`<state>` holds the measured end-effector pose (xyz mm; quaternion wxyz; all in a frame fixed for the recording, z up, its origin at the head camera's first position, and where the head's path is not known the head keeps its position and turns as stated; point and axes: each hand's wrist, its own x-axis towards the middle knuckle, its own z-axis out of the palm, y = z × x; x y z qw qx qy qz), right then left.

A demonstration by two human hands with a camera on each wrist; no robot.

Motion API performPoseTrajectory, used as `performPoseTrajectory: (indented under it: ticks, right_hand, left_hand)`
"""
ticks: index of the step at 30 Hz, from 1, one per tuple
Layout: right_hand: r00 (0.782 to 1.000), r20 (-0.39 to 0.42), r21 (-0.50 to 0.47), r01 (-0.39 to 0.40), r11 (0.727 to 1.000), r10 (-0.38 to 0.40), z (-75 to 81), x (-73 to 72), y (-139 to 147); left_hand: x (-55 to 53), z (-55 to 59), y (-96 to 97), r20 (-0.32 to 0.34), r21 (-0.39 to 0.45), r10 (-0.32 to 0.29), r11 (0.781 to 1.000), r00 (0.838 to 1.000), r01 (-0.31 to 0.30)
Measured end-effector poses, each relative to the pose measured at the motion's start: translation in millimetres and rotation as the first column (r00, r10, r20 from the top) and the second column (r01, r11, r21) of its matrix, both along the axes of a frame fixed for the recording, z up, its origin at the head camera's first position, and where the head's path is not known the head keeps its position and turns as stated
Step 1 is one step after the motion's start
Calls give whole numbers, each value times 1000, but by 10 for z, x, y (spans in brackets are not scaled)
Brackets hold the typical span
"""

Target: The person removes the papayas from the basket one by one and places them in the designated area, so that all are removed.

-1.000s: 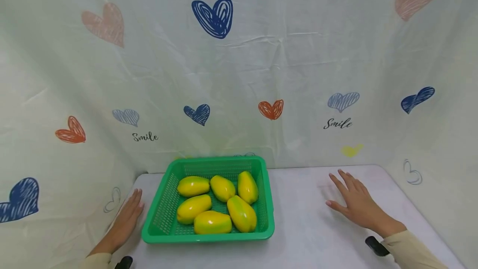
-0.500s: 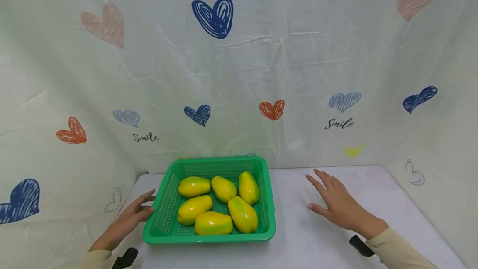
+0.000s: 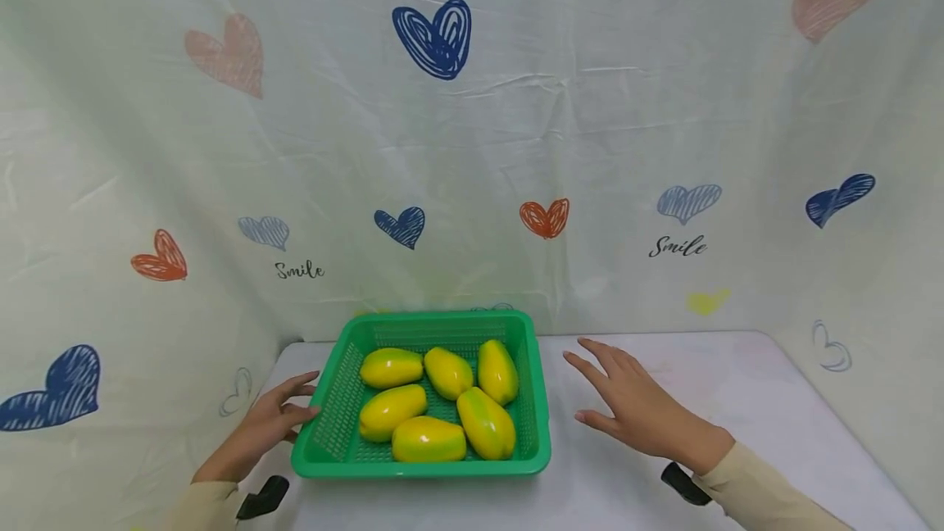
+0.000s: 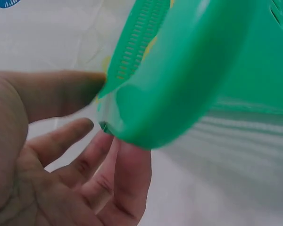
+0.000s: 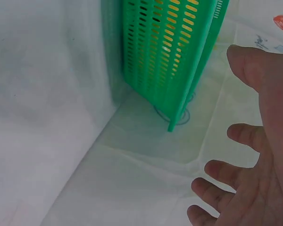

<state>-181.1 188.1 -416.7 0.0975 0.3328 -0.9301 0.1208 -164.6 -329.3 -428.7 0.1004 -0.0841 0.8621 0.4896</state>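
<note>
A green plastic basket [image 3: 420, 469] with slotted walls stands on the table, and several shiny yellow fruits [image 3: 428, 439] with green streaks lie inside. At its left side my left hand [image 3: 269, 420] grips the rim [image 4: 179, 94]. In the left wrist view the thumb [image 4: 61, 92] is at the rim's inner edge and the fingers [image 4: 132, 174] are bent up under it. My right hand [image 3: 642, 408] hovers to the right of the basket, fingers spread, holding nothing. The right wrist view shows it apart from the basket's slotted side [image 5: 170, 47].
A white-covered table [image 3: 605, 490] runs back to a pale curtain [image 3: 472, 146] printed with hearts and "Smile". The basket's back edge is close to that curtain. Dark devices are strapped at the left wrist [image 3: 264, 498] and right wrist [image 3: 684, 483].
My left hand has gone from lying straight beside the basket to gripping its left rim. My right hand has moved left toward the basket. Basket and fruits look unmoved.
</note>
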Motion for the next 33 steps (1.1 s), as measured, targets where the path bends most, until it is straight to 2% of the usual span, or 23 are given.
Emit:
performPoseTrajectory:
  ticks: [6, 10, 15, 23, 28, 33]
  right_hand:
    - [995, 10, 12, -99, 995, 99, 96, -71, -224]
    - [986, 50, 15, -159, 987, 158, 154, -124, -377]
    - [973, 71, 61, -226, 972, 221, 199, -187, -575]
    - [941, 121, 171, -333, 927, 316, 222, -264, -874]
    - [916, 182, 199, -389, 899, 356, 214, -286, -1015]
    - [902, 199, 243, -424, 873, 383, 205, -306, -1157]
  left_hand:
    - [6, 13, -24, 1, -1, 11, 1000, 1000, -11]
    - [9, 1, -40, -9, 26, 37, 999, 999, -37]
    - [-1, -21, -34, -4, 13, 75, 997, 997, -75]
    - [3, -73, -7, -11, 18, 76, 997, 997, -75]
    - [1, -90, 30, 2, 49, 83, 995, 997, -83]
    - [-2, -78, 31, 6, 28, 92, 995, 996, -92]
